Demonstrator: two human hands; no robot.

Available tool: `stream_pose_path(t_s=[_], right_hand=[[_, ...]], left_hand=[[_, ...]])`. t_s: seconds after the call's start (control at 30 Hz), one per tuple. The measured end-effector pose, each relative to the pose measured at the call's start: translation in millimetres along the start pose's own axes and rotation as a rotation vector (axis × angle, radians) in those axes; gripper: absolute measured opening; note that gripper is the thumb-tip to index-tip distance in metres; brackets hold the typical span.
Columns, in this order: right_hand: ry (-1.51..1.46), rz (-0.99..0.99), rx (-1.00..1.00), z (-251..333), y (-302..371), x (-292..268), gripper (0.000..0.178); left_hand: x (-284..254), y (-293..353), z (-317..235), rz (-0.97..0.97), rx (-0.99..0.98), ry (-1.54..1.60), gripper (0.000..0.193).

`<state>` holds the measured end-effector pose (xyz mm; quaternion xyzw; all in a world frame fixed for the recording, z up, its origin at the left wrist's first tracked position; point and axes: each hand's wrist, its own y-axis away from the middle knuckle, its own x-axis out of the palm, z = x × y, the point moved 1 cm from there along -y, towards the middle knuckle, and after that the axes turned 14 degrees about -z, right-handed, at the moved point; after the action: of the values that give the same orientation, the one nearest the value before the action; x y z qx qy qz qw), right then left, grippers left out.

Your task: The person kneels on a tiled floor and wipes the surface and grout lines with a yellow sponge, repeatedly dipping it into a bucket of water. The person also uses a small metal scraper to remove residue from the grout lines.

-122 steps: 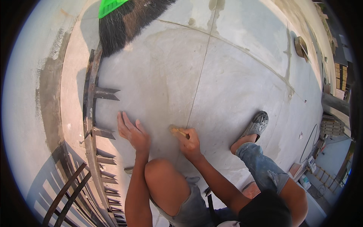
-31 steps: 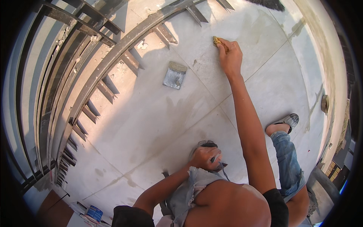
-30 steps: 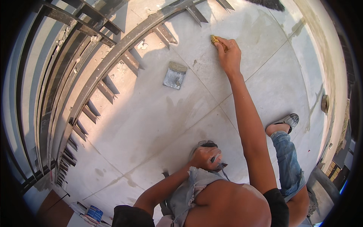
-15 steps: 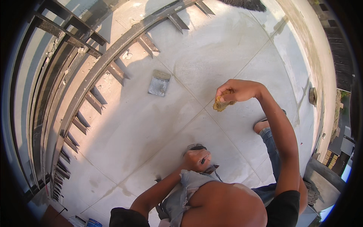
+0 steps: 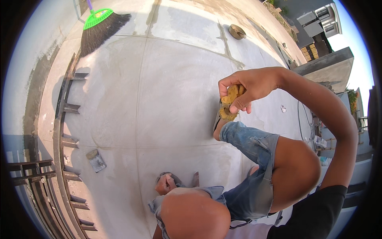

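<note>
A yellow sponge (image 5: 227,115) is hanging above the gray floor (image 5: 179,87), hiding part of the right shoe (image 5: 216,119). The right hand (image 5: 230,104) is closing tightly around it. The left hand (image 5: 164,185) is hiding partly behind the left knee (image 5: 195,213); I cannot tell its grip. Leftward, a broom (image 5: 102,34) is showing.

On my feed I see a pale tiled floor (image 5: 109,75), sunlit along its far edge, a whitish wall (image 5: 30,79) at left, and a grey building (image 5: 327,20) at upper right.
</note>
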<state>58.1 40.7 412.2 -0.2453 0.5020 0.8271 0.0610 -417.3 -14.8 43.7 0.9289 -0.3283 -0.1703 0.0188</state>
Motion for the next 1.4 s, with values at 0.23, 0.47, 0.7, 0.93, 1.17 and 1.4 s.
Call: stream_pose_path(t_s=[0.23, 0.47, 0.7, 0.93, 1.17, 1.4], right_hand=[[-0.162, -0.041, -0.283, -51, 22, 25, 0.027], [-0.882, -1.164, 0.063, -317, 71, 129, 0.041], [-1.255, -1.672, 0.779, -466, 256, 372, 0.029], [-0.830, -1.077, 0.834, -557, 223, 476, 0.023], [-0.016, -1.203, 0.894, -564, 133, 502, 0.034], [-0.614, -0.878, 0.987, -576, 138, 486, 0.024]], left_hand=[[-4, 15, 4, 0.238, -0.057, -0.043, 0.019], [25, -79, 28, 0.302, 0.115, -0.242, 0.020], [88, -112, 23, 0.376, 0.264, -0.370, 0.021], [94, -132, 33, 0.373, 0.329, -0.447, 0.022], [61, -140, 40, 0.355, 0.362, -0.479, 0.023], [38, -149, 36, 0.320, 0.377, -0.510, 0.025]])
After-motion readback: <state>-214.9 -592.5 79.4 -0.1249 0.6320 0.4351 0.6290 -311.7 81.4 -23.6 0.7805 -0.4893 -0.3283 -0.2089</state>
